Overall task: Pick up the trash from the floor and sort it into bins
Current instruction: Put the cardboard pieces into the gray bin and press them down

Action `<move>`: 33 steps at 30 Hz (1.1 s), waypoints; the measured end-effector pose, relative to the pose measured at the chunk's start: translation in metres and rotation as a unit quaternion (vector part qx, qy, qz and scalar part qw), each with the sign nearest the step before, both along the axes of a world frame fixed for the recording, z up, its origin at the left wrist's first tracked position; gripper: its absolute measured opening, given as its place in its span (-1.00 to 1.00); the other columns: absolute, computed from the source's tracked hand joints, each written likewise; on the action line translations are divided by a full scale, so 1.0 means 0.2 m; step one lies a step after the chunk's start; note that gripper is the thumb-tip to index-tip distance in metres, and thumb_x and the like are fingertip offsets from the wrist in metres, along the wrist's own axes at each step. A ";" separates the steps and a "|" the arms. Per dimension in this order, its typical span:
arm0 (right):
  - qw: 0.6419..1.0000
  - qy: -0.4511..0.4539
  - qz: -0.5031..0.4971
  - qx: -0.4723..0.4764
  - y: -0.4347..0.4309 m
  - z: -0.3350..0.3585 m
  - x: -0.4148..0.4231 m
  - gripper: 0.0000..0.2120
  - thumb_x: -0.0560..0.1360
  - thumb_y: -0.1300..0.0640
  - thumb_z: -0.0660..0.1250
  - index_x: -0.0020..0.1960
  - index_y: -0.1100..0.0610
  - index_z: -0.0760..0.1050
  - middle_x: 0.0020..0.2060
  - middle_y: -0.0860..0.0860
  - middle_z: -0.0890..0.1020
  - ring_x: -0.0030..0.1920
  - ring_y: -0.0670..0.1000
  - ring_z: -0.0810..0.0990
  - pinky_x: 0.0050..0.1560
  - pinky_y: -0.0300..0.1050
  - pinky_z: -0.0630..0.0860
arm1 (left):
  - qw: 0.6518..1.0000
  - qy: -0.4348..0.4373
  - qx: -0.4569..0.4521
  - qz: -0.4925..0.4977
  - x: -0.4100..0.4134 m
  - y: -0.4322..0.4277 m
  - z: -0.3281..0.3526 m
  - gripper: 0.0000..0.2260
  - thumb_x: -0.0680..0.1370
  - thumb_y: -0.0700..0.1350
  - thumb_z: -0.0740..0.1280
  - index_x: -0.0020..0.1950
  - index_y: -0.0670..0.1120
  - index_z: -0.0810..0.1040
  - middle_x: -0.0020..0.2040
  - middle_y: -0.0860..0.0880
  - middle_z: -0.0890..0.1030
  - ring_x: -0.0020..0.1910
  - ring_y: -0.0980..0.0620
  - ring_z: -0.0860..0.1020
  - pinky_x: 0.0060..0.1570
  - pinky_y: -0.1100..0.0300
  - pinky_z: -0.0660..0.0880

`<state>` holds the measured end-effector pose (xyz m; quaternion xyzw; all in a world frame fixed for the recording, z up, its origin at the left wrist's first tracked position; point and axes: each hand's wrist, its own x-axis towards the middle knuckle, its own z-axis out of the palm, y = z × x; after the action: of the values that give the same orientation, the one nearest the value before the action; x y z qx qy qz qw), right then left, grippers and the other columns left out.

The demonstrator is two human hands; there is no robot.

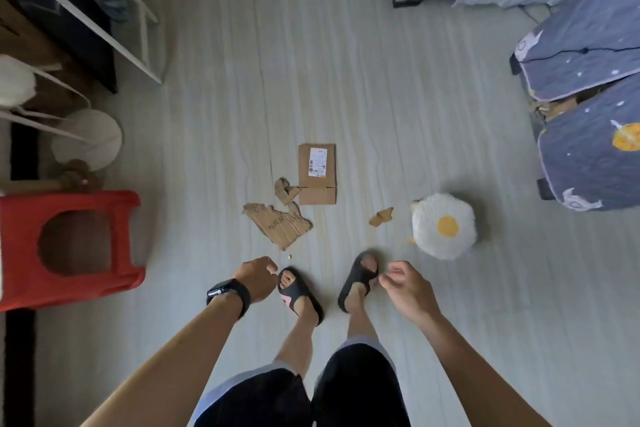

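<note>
The flat cardboard box lies on the floor ahead of the person's feet, with a torn cardboard sheet and smaller scraps close beside it. The left hand hangs with fingers curled under; whether it holds anything cannot be told. The right hand hangs loosely curled and empty.

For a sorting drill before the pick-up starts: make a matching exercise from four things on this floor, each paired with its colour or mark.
Things:
1 flat box
2 torn cardboard sheet
3 round cushion
4 plastic stool

Marks:
A red
B white with a yellow centre
C white label on top
D jagged edge, printed letters

Pairs: 1-C, 2-D, 3-B, 4-A
</note>
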<state>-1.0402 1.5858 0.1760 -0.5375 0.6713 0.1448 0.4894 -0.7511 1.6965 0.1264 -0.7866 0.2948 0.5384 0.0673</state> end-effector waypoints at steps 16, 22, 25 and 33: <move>0.986 0.096 0.127 0.041 -0.73 -2.07 -0.04 -0.53 0.58 -0.04 0.33 0.39 0.13 0.35 0.25 0.07 0.58 0.22 0.10 0.58 0.12 -0.12 0.46 | 0.979 -0.083 0.065 -0.172 -0.10 -0.42 -1.86 -0.52 0.57 -0.02 0.29 0.47 0.04 0.30 0.42 -0.02 0.33 0.35 -0.09 0.37 0.25 0.01 0.44; 0.966 0.150 0.211 0.010 -0.82 -2.77 -0.19 -0.43 0.57 0.11 0.32 0.50 -0.08 0.18 0.47 0.13 0.28 0.23 0.18 0.54 0.17 -0.01 0.48 | 0.911 -0.157 0.045 -0.379 -0.08 -0.49 -2.55 -0.29 0.54 -0.13 0.34 0.59 0.13 0.04 0.58 -0.02 0.01 0.56 -0.13 0.03 0.51 -0.10 0.11; 0.948 0.167 0.272 -0.015 -0.82 -3.01 -0.26 -0.21 0.49 0.27 0.34 0.54 -0.18 0.03 0.52 0.13 0.20 0.29 0.27 0.48 0.21 0.10 0.52 | 0.875 -0.185 0.039 -0.445 -0.06 -0.51 -2.71 -0.23 0.59 -0.16 0.26 0.59 0.20 -0.18 0.61 -0.05 -0.17 0.58 -0.19 -0.11 0.53 -0.17 -0.04; 0.885 0.264 0.372 -0.089 -0.76 -3.16 -0.27 -0.43 0.49 0.31 0.33 0.42 0.09 0.20 0.19 0.24 0.33 -0.05 0.30 0.57 -0.24 0.03 0.49 | 0.852 -0.206 0.025 -0.481 0.02 -0.49 -2.86 -0.22 0.51 0.06 0.40 0.59 0.14 -0.01 0.51 -0.09 0.12 0.45 -0.17 0.23 0.36 -0.06 0.29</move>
<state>-1.0939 1.4348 -0.4550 -0.7312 0.5363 0.3922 0.1546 -0.7476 1.5988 -0.4463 -0.6371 0.6023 0.2720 0.3967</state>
